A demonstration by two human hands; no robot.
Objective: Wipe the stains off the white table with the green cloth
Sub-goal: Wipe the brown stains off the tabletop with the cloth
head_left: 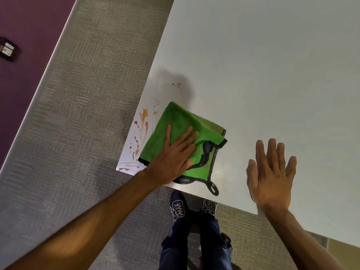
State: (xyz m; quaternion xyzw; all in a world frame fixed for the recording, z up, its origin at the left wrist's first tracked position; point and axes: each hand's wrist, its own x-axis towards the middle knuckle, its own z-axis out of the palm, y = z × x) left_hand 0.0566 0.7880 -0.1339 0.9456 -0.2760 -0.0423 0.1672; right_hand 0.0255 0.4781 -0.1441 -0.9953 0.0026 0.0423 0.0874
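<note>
- My left hand lies flat on the folded green microfibre cloth with dark grey edging, palm down; its fingers are spread and straight, pressing on the fabric rather than gripping it.
- The cloth sits near the corner of the smooth white desk, its lower hem close to the near edge, and a small dark loop of its trim lies on the desk just inside that edge.
- Orange-brown stains, in streaks and droplets, mark the desk just to the left of the cloth, running along the left edge towards the corner; the cloth's left side touches or overlaps some of them.
- A fainter patch of brown specks lies farther up the desk, beyond the cloth's top corner.
- My right hand rests open on bare desk well to the right of the cloth, fingers extended and slightly fanned, holding nothing.
- Below the desk's near edge I see my dark blue trousers and my dark lace-up shoes on grey ribbed carpet.
- A purple wall with a small outlet plate runs along the far left.
</note>
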